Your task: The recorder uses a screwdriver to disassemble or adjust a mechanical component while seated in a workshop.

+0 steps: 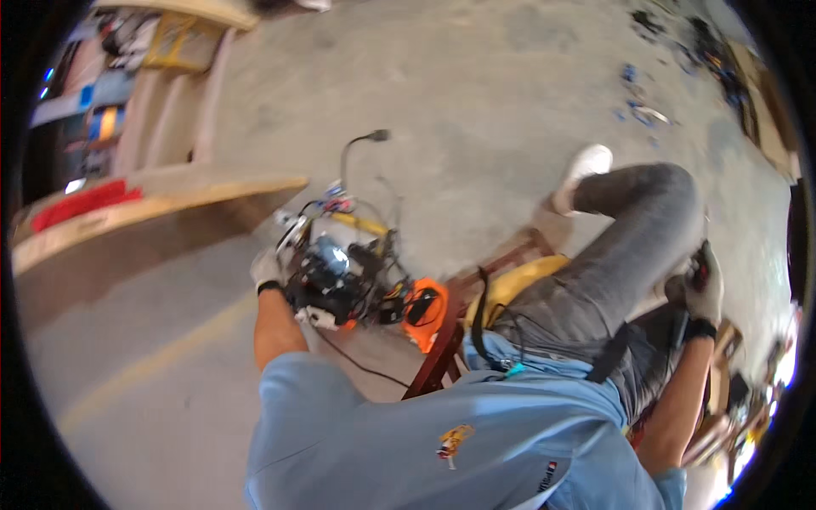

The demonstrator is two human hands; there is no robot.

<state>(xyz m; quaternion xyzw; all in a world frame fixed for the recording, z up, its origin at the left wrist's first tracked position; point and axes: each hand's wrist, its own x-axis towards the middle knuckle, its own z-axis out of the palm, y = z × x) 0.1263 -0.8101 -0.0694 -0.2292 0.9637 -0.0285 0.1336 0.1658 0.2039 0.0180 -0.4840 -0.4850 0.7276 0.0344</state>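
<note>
At the left, my left hand [266, 266] in a pale glove is at the edge of a heap of electrical scrap [336, 272]. Its fingers look curled in against a silvery part [293, 231] there, but blur hides what they hold. The heap has dark housings, a shiny rounded piece and tangled wires. Out at the right, beside my bent knee, my gloved right hand [705, 293] is closed around what looks like a screwdriver [700, 267], with a black and red handle and a thin shaft pointing away.
An orange tray-like piece [427, 314] with a black part lies beside a reddish-brown wooden stool [442, 353] under me. A cable with a plug [379, 135] sticks out beyond the heap. To the left stands a wooden board edge [170, 206] with red cloth [85, 205]. Blue scraps [633, 98] litter the far floor.
</note>
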